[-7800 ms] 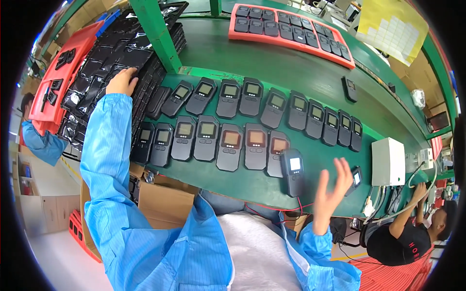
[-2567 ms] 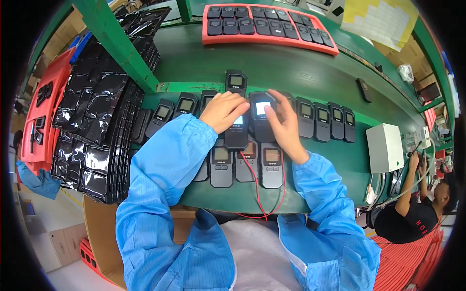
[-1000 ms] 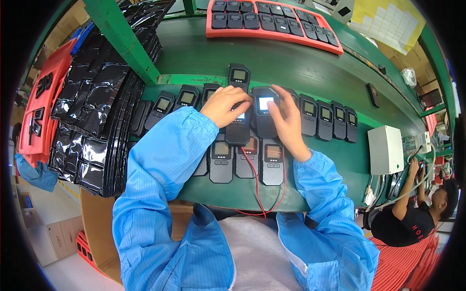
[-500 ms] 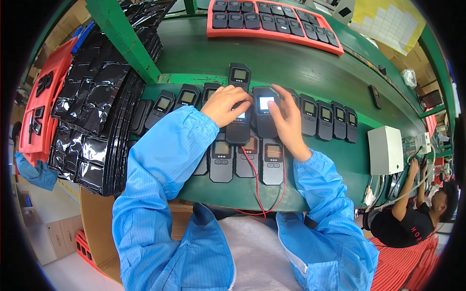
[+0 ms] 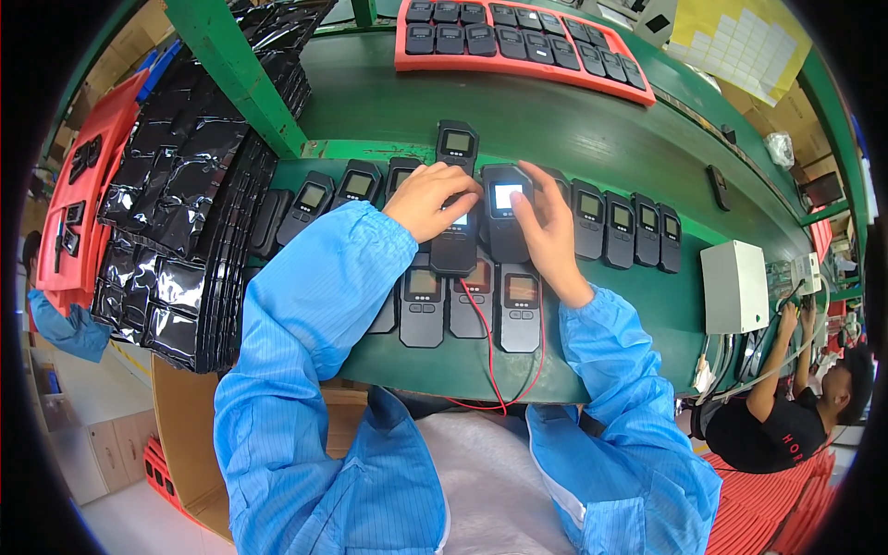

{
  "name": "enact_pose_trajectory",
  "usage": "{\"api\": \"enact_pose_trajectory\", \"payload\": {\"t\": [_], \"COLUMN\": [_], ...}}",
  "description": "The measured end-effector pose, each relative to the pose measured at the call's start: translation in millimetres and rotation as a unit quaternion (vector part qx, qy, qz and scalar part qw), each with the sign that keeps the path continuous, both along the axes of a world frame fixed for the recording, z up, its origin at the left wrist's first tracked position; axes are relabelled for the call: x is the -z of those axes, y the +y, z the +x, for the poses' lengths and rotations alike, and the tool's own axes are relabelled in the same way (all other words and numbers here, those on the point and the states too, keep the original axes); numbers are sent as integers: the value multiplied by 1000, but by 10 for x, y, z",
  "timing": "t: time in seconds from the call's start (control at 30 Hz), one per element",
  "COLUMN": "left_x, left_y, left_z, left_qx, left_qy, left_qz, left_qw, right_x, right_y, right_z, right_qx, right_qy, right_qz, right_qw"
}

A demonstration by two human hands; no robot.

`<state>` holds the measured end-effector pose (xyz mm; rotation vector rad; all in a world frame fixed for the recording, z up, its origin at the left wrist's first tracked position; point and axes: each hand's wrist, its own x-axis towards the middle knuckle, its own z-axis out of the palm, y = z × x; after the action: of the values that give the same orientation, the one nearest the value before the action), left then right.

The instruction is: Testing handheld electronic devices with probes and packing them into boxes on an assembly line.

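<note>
Your right hand [image 5: 548, 222] grips the lit handset [image 5: 502, 242] beside the red-wired one [image 5: 453, 252], behind the front row [image 5: 422, 319]; left hand [image 5: 432, 202] curls over that, can't tell if gripping. Probably light, stiff, slick-ish: hold side edges.

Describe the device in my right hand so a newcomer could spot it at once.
On the green bench, go to your two hands near the middle. The device is dark, in your right hand, just right of your left hand. Its bright white screen sets it apart from the dull-screened loose units around it.
</note>
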<state>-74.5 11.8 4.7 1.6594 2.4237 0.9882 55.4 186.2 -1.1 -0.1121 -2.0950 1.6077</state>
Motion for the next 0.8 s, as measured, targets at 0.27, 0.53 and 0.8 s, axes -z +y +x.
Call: {"api": "enact_pose_trajectory", "payload": {"t": [0.27,0.53,0.8], "left_x": [-5,-10,-7], "left_y": [-9,4,-4], "left_z": [-2,6,7], "left_qx": [2,-1,4], "left_qy": [4,-4,-2], "left_qz": [1,9,4], "left_qw": [1000,1000,1000], "right_x": [-34,-126,-98], "right_y": [-3,-11,-15], "right_z": [8,71,45], "right_qx": [3,-19,-20], "right_qy": [-10,-68,-48], "right_qz": [12,-37,-36], "right_qw": [1000,997,998]}}
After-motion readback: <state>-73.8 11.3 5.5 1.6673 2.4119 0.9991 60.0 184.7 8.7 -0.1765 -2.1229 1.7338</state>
